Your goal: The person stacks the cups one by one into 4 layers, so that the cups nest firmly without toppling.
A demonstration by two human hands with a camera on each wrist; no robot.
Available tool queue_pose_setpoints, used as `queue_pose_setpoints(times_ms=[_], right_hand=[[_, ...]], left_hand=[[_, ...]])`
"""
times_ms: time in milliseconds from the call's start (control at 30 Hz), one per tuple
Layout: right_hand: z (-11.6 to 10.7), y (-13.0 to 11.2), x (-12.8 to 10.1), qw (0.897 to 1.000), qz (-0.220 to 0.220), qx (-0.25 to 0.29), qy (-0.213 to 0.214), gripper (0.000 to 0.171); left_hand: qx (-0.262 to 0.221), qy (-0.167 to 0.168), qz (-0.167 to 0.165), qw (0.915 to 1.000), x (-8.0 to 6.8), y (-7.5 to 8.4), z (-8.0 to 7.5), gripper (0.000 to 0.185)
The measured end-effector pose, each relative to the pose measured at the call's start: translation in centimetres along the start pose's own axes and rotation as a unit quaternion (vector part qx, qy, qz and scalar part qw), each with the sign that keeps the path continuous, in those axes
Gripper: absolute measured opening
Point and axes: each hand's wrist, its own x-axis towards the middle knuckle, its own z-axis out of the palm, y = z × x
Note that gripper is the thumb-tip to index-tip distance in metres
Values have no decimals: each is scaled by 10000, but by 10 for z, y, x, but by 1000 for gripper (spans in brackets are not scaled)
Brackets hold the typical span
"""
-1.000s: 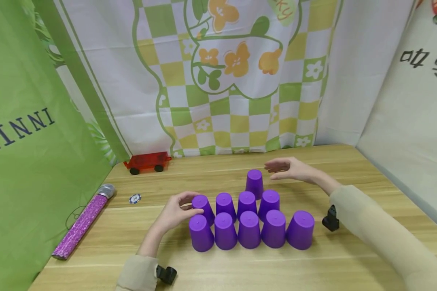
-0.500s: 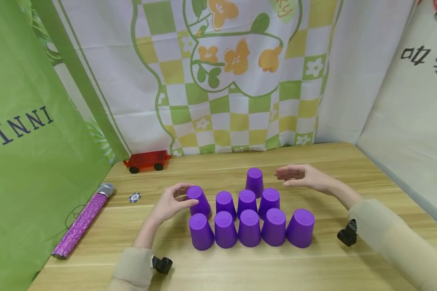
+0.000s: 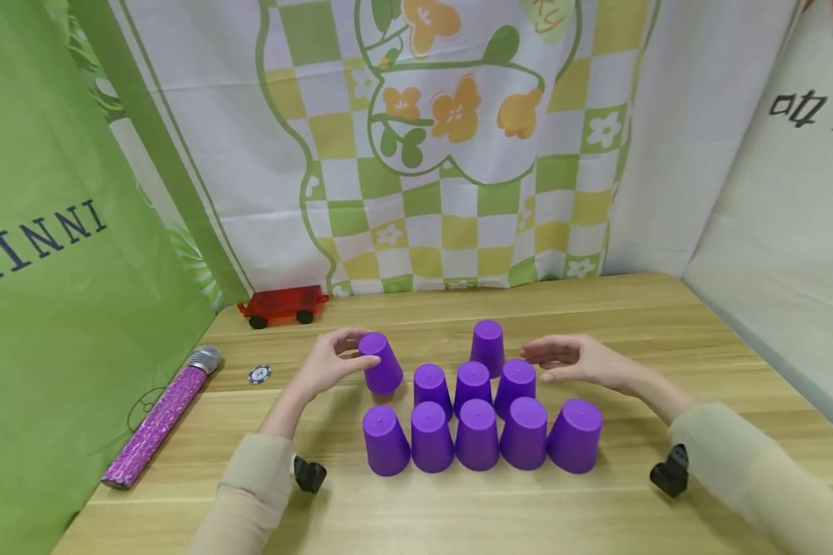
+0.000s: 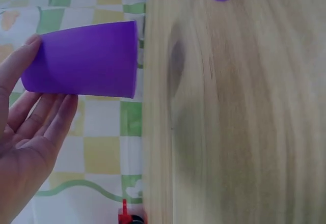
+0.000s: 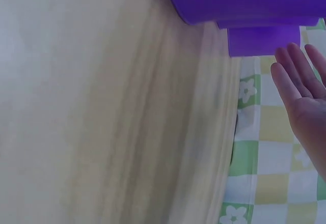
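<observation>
My left hand pinches an upside-down purple plastic cup between thumb and fingers. In the left wrist view this cup is clear of the table, its wide mouth facing the wood. My right hand hovers with loosely extended fingers, holding nothing. Just left of it, a single purple cup stands mouth-down at the back. In front of that are three more cups in a row, the middle one among them. A front row of several like cups, including a centre one, stands nearest me.
The wooden table meets a patterned curtain at the back. A red toy wagon sits at the back left. A blue-and-white chip and a glittery pink microphone lie on the left.
My left hand has lifted the leftmost cup out of the second row and carried it up and back. My right hand has shifted away to the right and slightly nearer me.
</observation>
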Motion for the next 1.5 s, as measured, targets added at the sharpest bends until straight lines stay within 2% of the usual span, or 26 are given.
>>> queue_pose_setpoints(times_ms=[233, 733, 967, 1233, 1367, 1500], right_hand=[[10, 4, -1, 9997, -76, 206, -54, 56], [19, 8, 0, 9992, -140, 351, -97, 55], [23, 5, 2, 9998, -79, 175, -63, 55], [23, 6, 7, 9999, -113, 14, 25, 52], [24, 6, 8, 9998, -202, 22, 56, 52], [26, 6, 10, 9995, -321, 23, 45, 53]], left_hand=[[71, -112, -182, 9997, 19, -5, 3, 52], [-60, -449, 97, 9989, 57, -8, 26, 48], [31, -718, 158, 9973, 72, -4, 42, 49], [-18, -943, 234, 9953, 83, 5, 57, 48], [-43, -1078, 347, 9936, 86, 5, 62, 48], [-100, -1156, 319, 9927, 88, 4, 66, 48]])
